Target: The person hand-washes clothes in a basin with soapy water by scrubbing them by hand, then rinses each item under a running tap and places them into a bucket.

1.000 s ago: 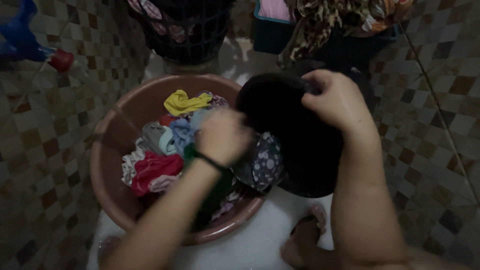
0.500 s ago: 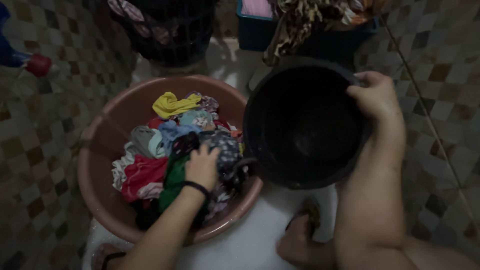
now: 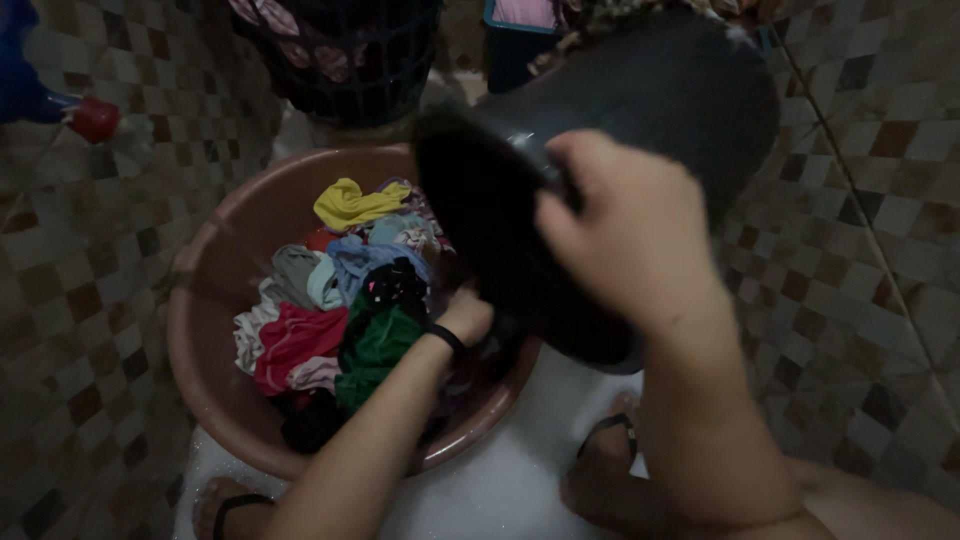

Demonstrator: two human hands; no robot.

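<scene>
Overhead, the right hand (image 3: 625, 225) clenches its fingers (image 3: 560, 190) over the near rim of a black bucket (image 3: 690, 100), which is tipped on its side with its dark mouth facing the brown basin (image 3: 215, 300). Lower down, the left hand (image 3: 465, 315) is pressed into the heap of wet clothes (image 3: 340, 290) at the basin's right edge; whether its fingers are curled or loose cannot be told. Both feet stand on the foamy floor (image 3: 510, 480).
</scene>
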